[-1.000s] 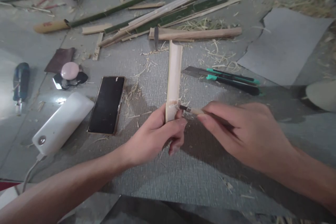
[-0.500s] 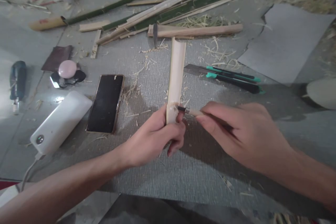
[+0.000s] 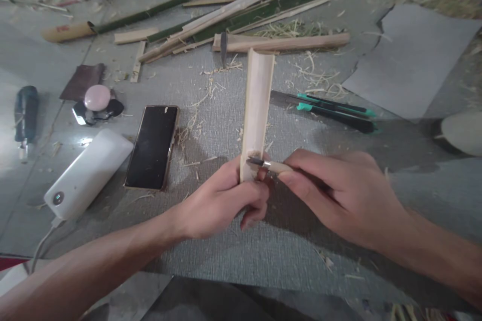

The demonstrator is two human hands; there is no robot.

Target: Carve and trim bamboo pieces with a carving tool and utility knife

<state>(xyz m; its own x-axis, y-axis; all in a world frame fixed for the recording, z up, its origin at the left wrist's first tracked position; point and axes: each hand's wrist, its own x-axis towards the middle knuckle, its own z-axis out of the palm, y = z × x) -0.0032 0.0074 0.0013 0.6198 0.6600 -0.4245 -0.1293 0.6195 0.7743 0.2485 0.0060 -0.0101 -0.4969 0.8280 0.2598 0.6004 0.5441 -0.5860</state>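
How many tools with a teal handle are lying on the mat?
2. Both teal-handled tools lie side by side just right of the bamboo piece: the upper one and the lower one. Debris may hide more.

The left hand (image 3: pixel 222 200) is curled shut, thumb uppermost, its forearm stretched from 8 o'clock; the right hand (image 3: pixel 339 195) is pinched closed, its forearm entering from 4 o'clock

left hand (image 3: pixel 222 203) grips bamboo strip (image 3: pixel 257 105) upright; right hand (image 3: pixel 339 195) presses small knife (image 3: pixel 263 164) against it.
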